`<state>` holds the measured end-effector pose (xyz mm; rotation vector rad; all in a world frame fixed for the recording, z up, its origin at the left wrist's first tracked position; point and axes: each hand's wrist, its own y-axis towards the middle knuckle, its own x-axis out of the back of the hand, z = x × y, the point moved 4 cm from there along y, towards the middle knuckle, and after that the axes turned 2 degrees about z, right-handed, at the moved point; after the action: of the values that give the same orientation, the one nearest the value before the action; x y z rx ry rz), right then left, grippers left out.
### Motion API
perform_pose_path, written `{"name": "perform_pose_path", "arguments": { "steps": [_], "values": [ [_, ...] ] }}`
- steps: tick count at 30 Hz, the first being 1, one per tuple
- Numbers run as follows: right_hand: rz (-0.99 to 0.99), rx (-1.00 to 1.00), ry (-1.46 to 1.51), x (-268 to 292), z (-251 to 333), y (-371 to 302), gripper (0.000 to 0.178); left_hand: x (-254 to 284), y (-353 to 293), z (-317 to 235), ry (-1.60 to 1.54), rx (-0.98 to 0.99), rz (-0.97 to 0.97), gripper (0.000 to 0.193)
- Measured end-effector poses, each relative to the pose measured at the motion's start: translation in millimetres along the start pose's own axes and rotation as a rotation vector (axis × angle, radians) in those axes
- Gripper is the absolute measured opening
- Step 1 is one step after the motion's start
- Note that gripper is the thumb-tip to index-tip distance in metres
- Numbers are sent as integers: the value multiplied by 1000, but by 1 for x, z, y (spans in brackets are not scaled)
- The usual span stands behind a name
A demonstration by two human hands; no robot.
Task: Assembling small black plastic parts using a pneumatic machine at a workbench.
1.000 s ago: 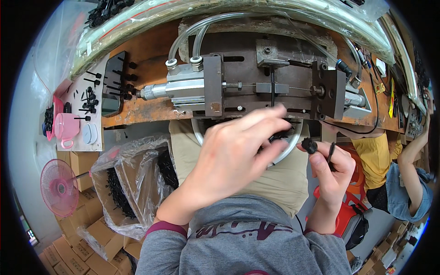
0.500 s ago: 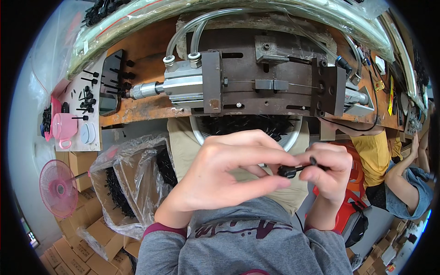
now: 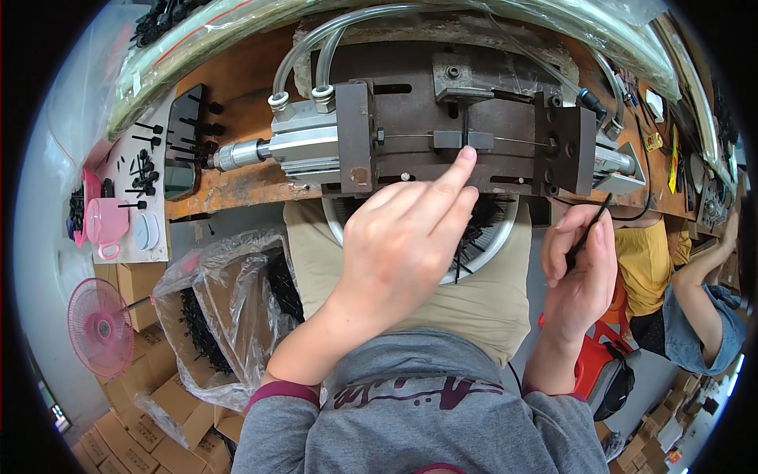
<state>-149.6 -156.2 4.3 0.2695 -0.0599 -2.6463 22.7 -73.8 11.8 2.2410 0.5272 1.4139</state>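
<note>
My left hand (image 3: 407,241) reaches over to the metal fixture. Its index finger is stretched out, and the fingertip touches the near end of a thin black rod (image 3: 465,122) at the small grey block (image 3: 483,142). The other fingers are partly bent; the palm side is hidden. Off to the right, over the lap, my right hand (image 3: 583,272) is closed around another slim black rod (image 3: 600,215), whose tip sticks up past the fingers. Below the fixture, a white-rimmed bowl (image 3: 505,241) of black rod-like pieces is partly covered by my left hand.
Cylinders with clear hoses (image 3: 304,59) flank the fixture. A phone (image 3: 184,142), a pink cup (image 3: 106,221) and headed black pieces (image 3: 142,174) lie at the left. A plastic-lined box (image 3: 229,308) and a pink fan (image 3: 101,325) stand below. Another person's arm (image 3: 703,268) shows at right.
My hands have parted. My left hand has moved up to the block, where a black rod now lies. My right hand has drawn to the right, holding a black rod.
</note>
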Motion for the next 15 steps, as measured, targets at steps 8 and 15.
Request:
{"name": "perform_pose_path", "arguments": {
  "steps": [8,15],
  "values": [
    [74,141,-271,-18,16,-2,31,-2,6,0,87,21,39,24],
    [39,17,-202,-9,20,2,20,0,5,0,79,55,74,25]
  ]
}}
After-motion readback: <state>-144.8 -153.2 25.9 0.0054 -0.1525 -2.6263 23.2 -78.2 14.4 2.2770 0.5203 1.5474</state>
